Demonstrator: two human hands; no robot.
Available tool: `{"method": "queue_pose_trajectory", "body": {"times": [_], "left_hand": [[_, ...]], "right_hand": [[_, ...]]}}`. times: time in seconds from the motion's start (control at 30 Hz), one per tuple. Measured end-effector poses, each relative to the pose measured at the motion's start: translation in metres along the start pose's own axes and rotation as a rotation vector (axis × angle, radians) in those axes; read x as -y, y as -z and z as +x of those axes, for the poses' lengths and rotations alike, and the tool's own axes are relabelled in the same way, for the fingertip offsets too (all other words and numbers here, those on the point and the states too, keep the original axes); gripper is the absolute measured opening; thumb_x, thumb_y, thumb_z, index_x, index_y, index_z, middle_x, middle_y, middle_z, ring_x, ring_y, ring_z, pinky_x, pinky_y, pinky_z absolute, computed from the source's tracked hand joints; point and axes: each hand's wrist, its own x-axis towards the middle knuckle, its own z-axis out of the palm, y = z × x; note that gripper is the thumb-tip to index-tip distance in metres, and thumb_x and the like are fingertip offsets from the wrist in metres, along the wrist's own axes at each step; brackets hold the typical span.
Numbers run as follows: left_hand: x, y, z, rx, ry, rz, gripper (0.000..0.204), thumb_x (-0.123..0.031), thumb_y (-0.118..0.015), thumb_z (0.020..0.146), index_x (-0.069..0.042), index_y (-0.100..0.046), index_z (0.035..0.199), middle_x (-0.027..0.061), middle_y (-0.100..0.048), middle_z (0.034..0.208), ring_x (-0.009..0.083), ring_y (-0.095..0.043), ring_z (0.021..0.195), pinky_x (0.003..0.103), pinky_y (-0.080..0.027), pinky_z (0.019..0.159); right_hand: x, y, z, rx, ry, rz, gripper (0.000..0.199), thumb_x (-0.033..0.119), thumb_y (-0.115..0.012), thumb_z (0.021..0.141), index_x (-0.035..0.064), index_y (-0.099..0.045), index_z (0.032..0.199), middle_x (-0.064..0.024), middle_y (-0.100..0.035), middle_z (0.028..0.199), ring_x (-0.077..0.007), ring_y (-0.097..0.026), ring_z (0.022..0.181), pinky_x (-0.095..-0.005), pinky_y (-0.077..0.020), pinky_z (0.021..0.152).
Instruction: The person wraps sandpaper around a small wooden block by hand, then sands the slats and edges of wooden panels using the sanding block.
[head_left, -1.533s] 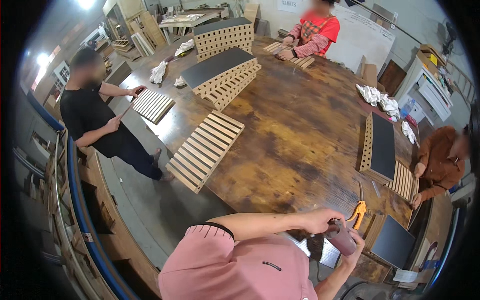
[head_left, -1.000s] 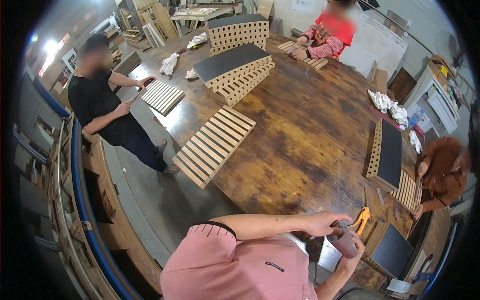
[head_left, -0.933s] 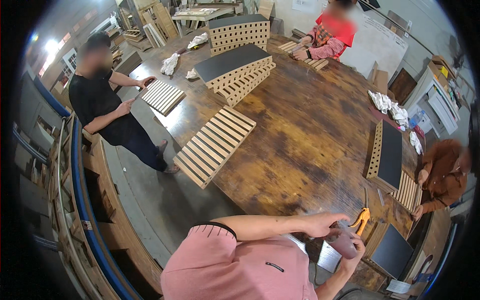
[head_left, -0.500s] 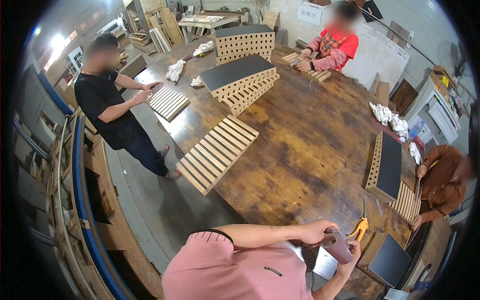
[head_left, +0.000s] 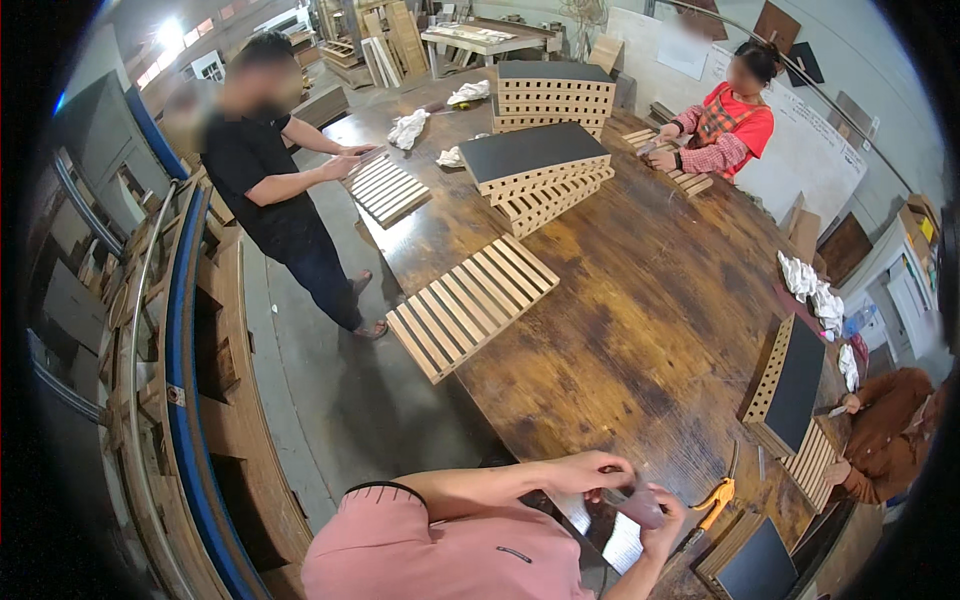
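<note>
as the left hand (head_left: 590, 472) and right hand (head_left: 665, 515) grip the curled reddish-brown sheet (head_left: 643, 511) between them, from afar i see its long axis slant down rightward.

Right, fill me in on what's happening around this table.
The wearer's left hand and right hand hold a curled reddish-brown sheet by the table's near edge. An orange tool lies to their right. Co-workers in black, red and brown each have hands at a slatted panel. Another slatted panel lies untouched, jutting past the table's left edge.
</note>
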Motion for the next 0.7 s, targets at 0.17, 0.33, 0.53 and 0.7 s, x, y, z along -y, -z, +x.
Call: {"method": "queue_pose_trajectory", "body": {"times": [0.17, 0.33, 0.53, 0.7], "left_hand": [[-0.023, 0.020, -0.037, -0.115, 0.040, 0.160, 0.025, -0.015, -0.062, 0.107, -0.011, -0.069, 0.131, 0.0001, -0.068, 0.106, 0.0080, -0.056, 0.084, 0.026, -0.048, 0.074], [-0.006, 0.052, -0.047, -0.233, -0.118, 0.316, 0.039, -0.014, -0.066, 0.104, -0.011, -0.057, 0.141, 0.0099, -0.072, 0.113, 0.0176, -0.066, 0.096, 0.035, -0.052, 0.084], [-0.014, 0.086, -0.050, -0.252, -0.242, 0.452, 0.034, -0.014, -0.069, 0.099, -0.013, -0.059, 0.132, 0.0147, -0.071, 0.114, 0.0331, -0.071, 0.103, 0.042, -0.055, 0.085], [-0.018, 0.133, -0.066, -0.233, -0.186, 0.420, 0.036, -0.018, -0.072, 0.097, -0.015, -0.060, 0.131, 0.0146, -0.072, 0.112, 0.0323, -0.071, 0.102, 0.045, -0.055, 0.082]], "right_hand": [[0.000, -0.039, 0.020, 0.108, -0.086, 0.039, 0.021, -0.011, -0.080, 0.076, 0.0025, -0.080, 0.092, -0.0184, -0.075, 0.115, -0.0236, -0.073, 0.100, -0.0373, -0.0578, 0.089], [0.032, -0.070, 0.040, 0.215, -0.382, 0.147, 0.025, -0.013, -0.077, 0.077, 0.0007, -0.080, 0.098, -0.0174, -0.070, 0.129, -0.0241, -0.070, 0.109, -0.0354, -0.0573, 0.091], [0.039, -0.124, 0.056, -0.061, -0.672, 0.339, 0.052, -0.006, -0.070, 0.089, 0.0066, -0.055, 0.137, -0.0105, -0.066, 0.116, -0.0190, -0.063, 0.105, -0.0325, -0.0551, 0.084], [0.023, -0.150, 0.068, 0.009, -0.689, 0.237, 0.038, 0.007, -0.076, 0.092, 0.0037, -0.060, 0.127, -0.0074, -0.066, 0.112, -0.0170, -0.062, 0.101, -0.0319, -0.0512, 0.087]]}}
